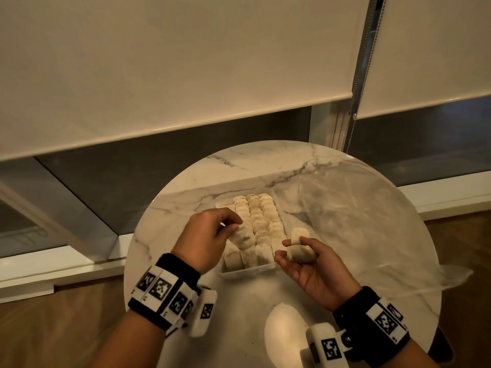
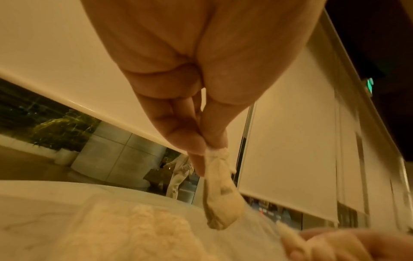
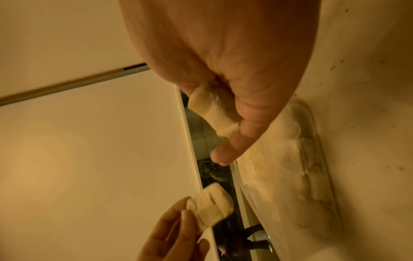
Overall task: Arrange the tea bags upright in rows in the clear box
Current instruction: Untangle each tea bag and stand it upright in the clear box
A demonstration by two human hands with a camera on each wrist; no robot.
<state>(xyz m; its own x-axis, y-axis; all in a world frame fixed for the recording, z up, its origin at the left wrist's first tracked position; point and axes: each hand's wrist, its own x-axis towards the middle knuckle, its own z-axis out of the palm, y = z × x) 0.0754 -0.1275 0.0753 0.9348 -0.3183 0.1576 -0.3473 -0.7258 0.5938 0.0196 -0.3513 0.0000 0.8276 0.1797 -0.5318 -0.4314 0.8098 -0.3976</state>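
Note:
A clear box [image 1: 247, 272] sits mid-table, packed with upright rows of pale tea bags [image 1: 261, 221]. My left hand [image 1: 233, 227] hovers over the box's left rows and pinches one tea bag [image 1: 243, 236] by its top edge; in the left wrist view this bag [image 2: 221, 194] hangs from my fingertips [image 2: 196, 146] above the filled rows [image 2: 138, 229]. My right hand [image 1: 292, 248] is just right of the box, palm up, and holds a small stack of tea bags [image 1: 299, 235]. In the right wrist view the thumb [image 3: 230, 148] presses these bags [image 3: 214, 109] against the fingers.
The round marble table [image 1: 186, 208] ends close behind and to both sides of the box. A crumpled clear plastic bag [image 1: 358, 221] lies on its right half. A lamp glare [image 1: 284, 330] shines on the near edge. Roller blinds [image 1: 159, 62] and a window stand behind.

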